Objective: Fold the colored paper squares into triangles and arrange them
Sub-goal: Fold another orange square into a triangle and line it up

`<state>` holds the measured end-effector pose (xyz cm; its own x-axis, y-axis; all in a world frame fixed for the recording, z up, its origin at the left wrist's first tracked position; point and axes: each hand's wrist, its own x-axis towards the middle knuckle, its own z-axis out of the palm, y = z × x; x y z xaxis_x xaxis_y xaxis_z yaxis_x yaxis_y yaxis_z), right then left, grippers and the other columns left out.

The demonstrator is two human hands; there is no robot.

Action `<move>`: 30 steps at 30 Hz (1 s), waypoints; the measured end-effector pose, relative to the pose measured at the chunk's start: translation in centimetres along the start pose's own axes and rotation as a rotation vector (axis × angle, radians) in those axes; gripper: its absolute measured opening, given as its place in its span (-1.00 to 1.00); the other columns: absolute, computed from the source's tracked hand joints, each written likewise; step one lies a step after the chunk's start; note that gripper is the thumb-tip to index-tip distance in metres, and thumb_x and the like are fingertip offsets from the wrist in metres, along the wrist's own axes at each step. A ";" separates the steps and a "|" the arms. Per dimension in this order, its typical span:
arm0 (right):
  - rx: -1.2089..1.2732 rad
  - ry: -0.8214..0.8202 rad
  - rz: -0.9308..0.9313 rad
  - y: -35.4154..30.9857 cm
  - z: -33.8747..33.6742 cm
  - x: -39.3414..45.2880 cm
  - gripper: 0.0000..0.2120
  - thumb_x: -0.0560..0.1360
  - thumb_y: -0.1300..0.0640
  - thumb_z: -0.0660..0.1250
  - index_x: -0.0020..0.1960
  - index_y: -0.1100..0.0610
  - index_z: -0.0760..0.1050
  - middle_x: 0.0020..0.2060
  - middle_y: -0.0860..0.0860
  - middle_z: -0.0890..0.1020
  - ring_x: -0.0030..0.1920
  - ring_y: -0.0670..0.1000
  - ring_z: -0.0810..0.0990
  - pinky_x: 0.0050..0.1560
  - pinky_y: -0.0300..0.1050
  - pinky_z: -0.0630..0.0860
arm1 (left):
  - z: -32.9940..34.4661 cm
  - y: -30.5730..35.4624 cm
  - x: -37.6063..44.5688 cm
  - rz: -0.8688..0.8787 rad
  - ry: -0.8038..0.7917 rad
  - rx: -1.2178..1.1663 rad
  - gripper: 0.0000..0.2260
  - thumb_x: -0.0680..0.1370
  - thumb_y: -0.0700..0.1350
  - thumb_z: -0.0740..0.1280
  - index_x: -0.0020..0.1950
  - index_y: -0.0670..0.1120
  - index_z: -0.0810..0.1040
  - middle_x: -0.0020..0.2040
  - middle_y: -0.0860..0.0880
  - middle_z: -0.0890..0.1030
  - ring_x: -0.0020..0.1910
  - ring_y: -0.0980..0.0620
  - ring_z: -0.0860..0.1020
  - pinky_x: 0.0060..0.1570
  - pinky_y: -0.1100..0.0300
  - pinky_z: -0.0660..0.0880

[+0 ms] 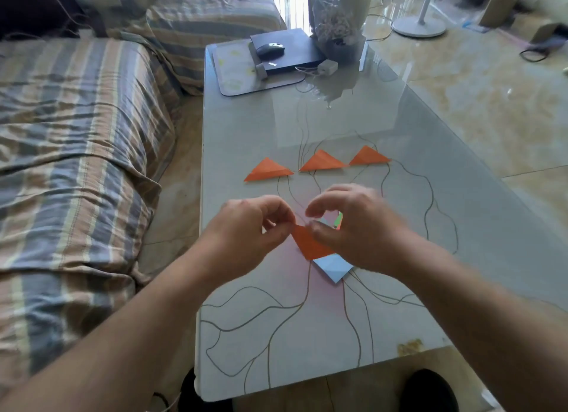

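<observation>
A glossy pale table (399, 153), marked with thin brown wavy lines, is flanked on the left by a sofa (76, 165) draped in striped cloth, and shiny marbled floor tiles (491, 110) lie to the right. At the far end a closed dark laptop (292, 55) carrying a mouse (270, 49) is set on a mat (236, 73), beside wrapped dried flowers (338, 21) — a white fan base (419, 27) stands beyond. Three folded orange triangles (321, 161) are laid in a row mid-table. Nearer, an orange paper (309, 242) is pinched by the curled fingers of the left hand (255, 227) and the right hand (353, 227) — over a small paper stack (333, 267) with a light blue sheet visible.
</observation>
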<state>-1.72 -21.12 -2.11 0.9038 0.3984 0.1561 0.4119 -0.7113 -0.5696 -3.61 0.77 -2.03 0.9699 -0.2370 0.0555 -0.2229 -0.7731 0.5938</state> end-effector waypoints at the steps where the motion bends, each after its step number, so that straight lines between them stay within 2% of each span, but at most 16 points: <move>1: -0.003 -0.056 0.012 -0.2 0.3 -0.1 -0.93 0.51 -0.08 0.45 -0.03 -0.13 0.69 -0.15 -0.23 0.60 -0.09 -0.18 0.52 -0.07 -0.32 0.43 | 0.1 0.1 0.0 0.007 -0.008 0.001 -0.97 0.57 -0.01 0.44 -0.04 0.14 0.66 -0.15 0.26 0.67 -0.09 0.23 0.61 0.00 0.18 0.58; 2: 0.009 -0.088 0.019 -0.3 0.6 -0.1 -0.95 0.52 -0.07 0.45 -0.04 -0.15 0.69 -0.18 -0.26 0.58 -0.11 -0.19 0.53 -0.12 -0.34 0.40 | 0.1 0.2 0.0 0.015 -0.010 0.003 -0.96 0.57 -0.01 0.44 -0.03 0.15 0.66 -0.15 0.27 0.67 -0.09 0.23 0.61 0.01 0.16 0.59; 5: 0.071 -0.099 0.042 -0.3 1.0 -0.1 -0.95 0.53 -0.03 0.45 -0.04 -0.15 0.69 -0.19 -0.24 0.61 -0.12 -0.16 0.59 -0.09 -0.21 0.50 | 0.0 0.3 0.0 0.035 -0.012 -0.005 -0.94 0.55 -0.02 0.47 -0.01 0.16 0.67 -0.13 0.25 0.68 -0.09 0.23 0.63 0.01 0.15 0.61; 8: 0.123 -0.093 0.081 -0.7 1.1 -0.1 -0.96 0.53 -0.04 0.43 -0.06 -0.16 0.67 -0.19 -0.26 0.62 -0.13 -0.19 0.60 -0.12 -0.25 0.51 | 0.0 0.1 -0.1 0.027 -0.002 -0.010 -0.90 0.53 0.00 0.49 0.01 0.16 0.65 -0.14 0.23 0.68 -0.09 0.27 0.63 -0.02 0.20 0.61; 11: 0.161 -0.051 0.111 -0.8 1.3 -0.1 -0.89 0.52 -0.01 0.44 -0.18 -0.15 0.62 -0.27 -0.22 0.65 -0.19 -0.18 0.61 -0.18 -0.26 0.51 | 0.0 0.1 -0.1 -0.006 0.019 -0.100 -0.88 0.53 0.03 0.51 0.03 0.15 0.64 -0.15 0.20 0.70 -0.10 0.26 0.65 -0.02 0.20 0.63; 13: 0.293 0.000 0.181 -0.7 1.4 0.2 -0.86 0.52 0.03 0.46 -0.22 -0.08 0.64 -0.33 -0.17 0.66 -0.26 -0.13 0.64 -0.25 -0.20 0.57 | 0.0 0.3 0.0 -0.048 0.033 -0.260 -0.92 0.54 0.03 0.51 0.00 0.11 0.68 -0.14 0.14 0.72 -0.12 0.15 0.68 -0.01 0.08 0.65; 15: 0.478 0.022 0.256 -0.8 1.3 0.3 -0.88 0.53 0.08 0.48 -0.19 -0.03 0.68 -0.35 -0.10 0.67 -0.29 -0.04 0.65 -0.22 -0.01 0.64 | 0.0 0.5 0.0 -0.087 0.034 -0.390 -0.94 0.58 0.01 0.48 -0.04 0.06 0.70 -0.16 0.05 0.73 -0.14 0.00 0.68 -0.01 -0.09 0.65; 18: 0.606 -0.020 0.283 -1.1 1.2 0.2 -0.89 0.55 0.11 0.47 -0.15 0.02 0.70 -0.34 -0.07 0.67 -0.28 -0.06 0.63 -0.18 0.03 0.63 | 0.3 0.6 0.1 -0.116 0.037 -0.460 -0.89 0.60 0.02 0.44 -0.06 0.02 0.70 -0.18 -0.09 0.70 -0.10 -0.23 0.63 -0.04 -0.22 0.62; 19: 0.624 -0.038 0.285 -1.1 1.1 0.1 -0.90 0.56 0.12 0.47 -0.14 0.03 0.70 -0.34 -0.08 0.67 -0.28 -0.08 0.61 -0.19 0.00 0.61 | 0.4 0.5 0.1 -0.112 0.026 -0.449 -0.88 0.60 0.04 0.43 -0.06 0.03 0.69 -0.19 -0.08 0.69 -0.14 -0.21 0.63 -0.06 -0.20 0.63; 21: 0.640 -0.047 0.281 -1.1 0.8 0.0 -0.91 0.56 0.12 0.47 -0.13 0.05 0.69 -0.33 -0.08 0.67 -0.27 -0.10 0.61 -0.18 -0.08 0.57 | 0.5 0.3 0.2 -0.097 -0.006 -0.382 -0.89 0.61 0.04 0.42 -0.07 0.05 0.69 -0.19 0.04 0.70 -0.22 0.01 0.64 -0.11 -0.03 0.63; 23: 0.635 -0.046 0.269 -1.0 0.5 0.0 -0.92 0.56 0.12 0.47 -0.12 0.06 0.69 -0.31 -0.07 0.68 -0.25 -0.12 0.61 -0.19 -0.17 0.53 | 0.5 0.3 0.2 -0.078 -0.029 -0.290 -0.89 0.62 0.04 0.41 -0.05 0.07 0.69 -0.19 0.12 0.71 -0.22 0.14 0.65 -0.12 0.10 0.62; 27: 0.610 -0.078 0.261 -1.0 0.3 -0.1 -0.91 0.57 0.11 0.47 -0.09 0.08 0.69 -0.47 -0.21 0.58 -0.45 -0.21 0.49 -0.38 -0.38 0.37 | 0.4 0.8 -0.1 -0.063 -0.034 -0.202 -0.87 0.59 0.08 0.41 -0.04 0.07 0.70 -0.20 0.18 0.71 -0.20 0.21 0.66 -0.13 0.18 0.63; 30: 0.555 -0.076 0.264 -1.0 0.4 -0.2 -0.90 0.58 0.10 0.47 -0.11 0.07 0.69 -0.50 -0.24 0.55 -0.48 -0.21 0.45 -0.42 -0.40 0.34 | 0.2 0.9 -0.1 -0.065 -0.034 -0.200 -0.84 0.56 0.13 0.43 -0.05 0.07 0.71 -0.20 0.18 0.71 -0.19 0.21 0.67 -0.11 0.16 0.65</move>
<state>-2.31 -20.27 -1.85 0.9477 0.3050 -0.0936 0.0356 -0.3925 -0.9191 -3.89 -0.05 -1.69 0.9770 -0.2127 -0.0130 -0.1329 -0.6560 0.7429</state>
